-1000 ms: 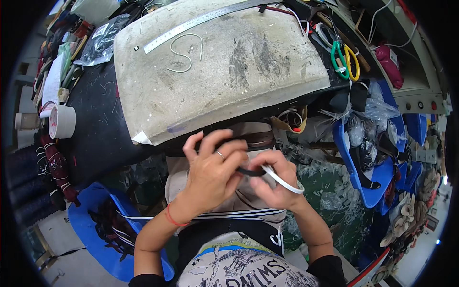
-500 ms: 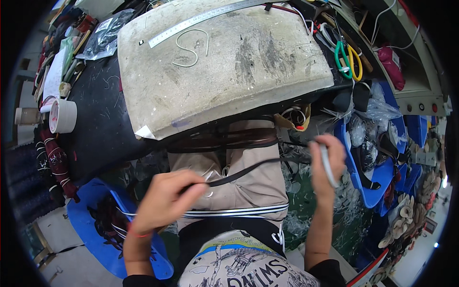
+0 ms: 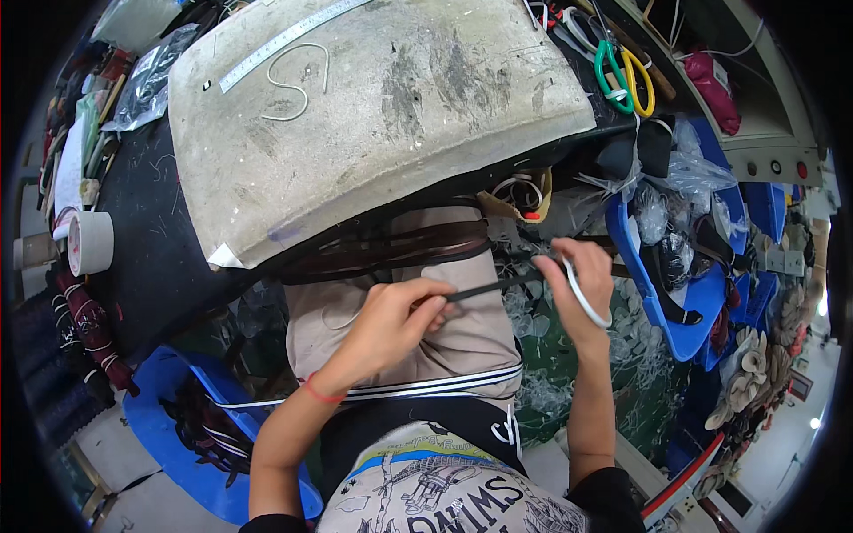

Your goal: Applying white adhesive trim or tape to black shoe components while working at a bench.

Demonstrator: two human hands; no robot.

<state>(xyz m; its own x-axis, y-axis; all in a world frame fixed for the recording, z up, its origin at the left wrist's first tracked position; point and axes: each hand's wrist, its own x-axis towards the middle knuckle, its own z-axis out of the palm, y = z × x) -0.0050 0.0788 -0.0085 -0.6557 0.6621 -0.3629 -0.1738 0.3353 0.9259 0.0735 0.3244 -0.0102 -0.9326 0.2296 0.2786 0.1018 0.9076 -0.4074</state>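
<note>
A narrow dark strap (image 3: 493, 288) stretches across my lap between both hands. My left hand (image 3: 395, 320), with a red cord at its wrist, is closed on the strap's left part, thumb against fingers. At the strap's right end is my right hand (image 3: 582, 284), its thumb and fingers bent around it. A white curved loop (image 3: 586, 300) hangs against that palm; what it belongs to is hidden. Brown and black straps (image 3: 391, 249) lie over my legs by the table edge. A black-and-white striped band (image 3: 435, 384) runs across my lap toward the left bin.
A stained pale board (image 3: 355, 133) covers the table, bearing a ruler (image 3: 284, 49) and a white cord (image 3: 306, 84). Green-handled scissors (image 3: 609, 80) and yellow-handled scissors (image 3: 640, 82) lie at right. Blue bins stand at left (image 3: 169, 382) and right (image 3: 684, 338). A tape roll (image 3: 91, 242) sits left.
My left hand has moved right and up along the strap, closer to my right hand, so the span between them is shorter and tauter. The whole view has shifted slightly.
</note>
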